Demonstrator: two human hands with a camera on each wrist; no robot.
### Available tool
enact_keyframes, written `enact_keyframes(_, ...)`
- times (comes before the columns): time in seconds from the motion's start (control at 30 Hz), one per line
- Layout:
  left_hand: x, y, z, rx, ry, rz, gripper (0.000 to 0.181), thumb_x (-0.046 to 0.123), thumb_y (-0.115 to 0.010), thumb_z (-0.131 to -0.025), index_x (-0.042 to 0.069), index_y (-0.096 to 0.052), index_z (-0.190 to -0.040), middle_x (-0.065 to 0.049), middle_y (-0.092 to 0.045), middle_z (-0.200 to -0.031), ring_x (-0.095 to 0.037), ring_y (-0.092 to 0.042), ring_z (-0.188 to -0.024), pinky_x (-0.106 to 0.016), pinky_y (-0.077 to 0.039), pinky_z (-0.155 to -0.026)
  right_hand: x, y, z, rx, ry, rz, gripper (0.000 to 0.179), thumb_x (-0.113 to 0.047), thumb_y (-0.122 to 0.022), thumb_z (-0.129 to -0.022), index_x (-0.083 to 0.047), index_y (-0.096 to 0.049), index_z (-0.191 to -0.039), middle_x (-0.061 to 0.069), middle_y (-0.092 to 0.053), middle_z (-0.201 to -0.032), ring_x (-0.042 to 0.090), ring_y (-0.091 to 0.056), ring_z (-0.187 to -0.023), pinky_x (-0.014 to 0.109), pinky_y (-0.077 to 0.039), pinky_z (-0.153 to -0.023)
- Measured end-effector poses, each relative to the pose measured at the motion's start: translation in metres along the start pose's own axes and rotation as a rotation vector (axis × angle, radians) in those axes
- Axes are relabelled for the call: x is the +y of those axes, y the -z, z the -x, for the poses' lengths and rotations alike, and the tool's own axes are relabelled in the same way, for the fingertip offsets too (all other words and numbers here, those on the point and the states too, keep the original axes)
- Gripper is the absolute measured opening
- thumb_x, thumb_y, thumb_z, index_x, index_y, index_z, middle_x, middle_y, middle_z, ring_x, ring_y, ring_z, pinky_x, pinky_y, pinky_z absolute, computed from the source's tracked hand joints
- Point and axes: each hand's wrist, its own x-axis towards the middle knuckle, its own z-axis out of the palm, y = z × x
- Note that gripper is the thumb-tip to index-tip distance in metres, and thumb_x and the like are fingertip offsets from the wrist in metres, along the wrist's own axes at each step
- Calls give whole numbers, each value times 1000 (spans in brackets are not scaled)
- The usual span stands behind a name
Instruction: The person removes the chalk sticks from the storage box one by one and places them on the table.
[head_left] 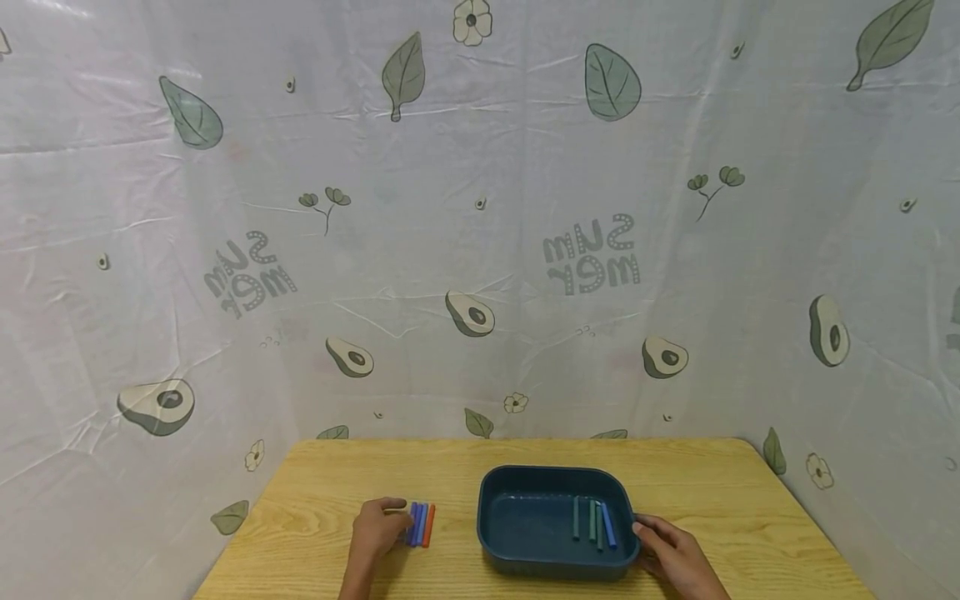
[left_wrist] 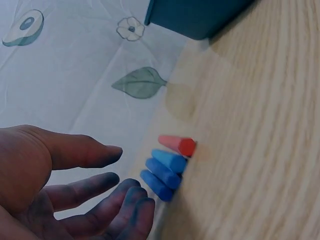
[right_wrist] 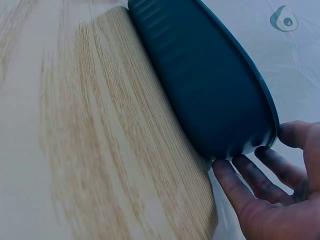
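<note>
A row of chalk sticks lies side by side on the table: several blue ones [left_wrist: 163, 172] and a red one [left_wrist: 179, 145] at the end nearest the tub. My left hand [head_left: 378, 528] is beside the blue end of the row, fingers loosely bent, thumb apart and nothing held; bluish smudges mark its fingertips. At the right end of a dark blue tub [head_left: 536, 567], my right hand [head_left: 670, 552] grips with thumb at the rim and fingertips against the outer wall. Inside the tub, toward the right, lie several green chalk sticks [head_left: 576, 518] and a blue one [head_left: 609, 527].
The wood-grain table [head_left: 360, 467] has its far edge against a pale printed cloth [head_left: 517, 250], which also hangs along the left and right sides. Table surface separates the chalk row from the tub.
</note>
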Motion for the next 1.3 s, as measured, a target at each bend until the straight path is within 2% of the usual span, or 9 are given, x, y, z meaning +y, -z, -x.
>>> enact_keyframes(0.17,10,-2,1,-6,-58,-8,45,10,-73,-89,-12,-71,-128,-28,-78,-113,-34,-77,-96,-44,-64,-78,2,0,-1,-4,-4,24,54,-22,-58,-112,17,-51,-149,39,-59,-144,47,-70,-124,51,-64,-94)
enact_keyframes(0.3,23,-7,4,-29,-96,3,45,11,-74,-91,-12,-70,-130,-28,-78,-114,-40,-76,-102,-50,-64,-85,2,0,-2,-3,-6,14,55,-23,-59,-111,17,-51,-148,40,-59,-144,40,-73,-119,51,-64,-94)
enact_keyframes(0.43,35,-11,8,-73,-102,43,46,14,-74,-96,-12,-67,-133,-27,-77,-116,-42,-75,-106,-51,-64,-87,1,0,-1,-4,-11,4,56,-23,-60,-111,17,-51,-148,39,-59,-144,34,-75,-115,50,-65,-93)
enact_keyframes(0.57,45,-16,9,-111,-105,94,49,16,-74,-97,-13,-65,-136,-27,-75,-118,-39,-76,-104,-49,-65,-86,0,0,-1,-5,-14,0,56,-24,-61,-111,17,-51,-148,39,-59,-144,35,-74,-116,49,-64,-94)
enact_keyframes(0.77,60,-28,9,-134,-114,138,46,16,-75,-97,-12,-67,-133,-22,-77,-114,-27,-75,-95,-44,-66,-81,0,1,-2,-11,-16,1,56,-23,-60,-111,17,-49,-149,39,-59,-144,36,-74,-117,50,-64,-94)
enact_keyframes(1.03,80,-44,12,-175,-131,224,42,11,-76,-97,-12,-68,-131,-23,-77,-113,-31,-76,-96,-47,-66,-82,1,2,-2,-8,-30,4,58,-25,-61,-110,17,-50,-148,39,-62,-141,43,-73,-119,51,-64,-94)
enact_keyframes(1.3,91,-59,13,-211,-174,296,47,9,-73,-95,-15,-65,-134,-25,-75,-112,-26,-75,-92,-45,-66,-80,1,0,-3,-4,-36,-33,61,-27,-65,-108,18,-51,-147,37,-66,-135,40,-76,-112,51,-65,-91)
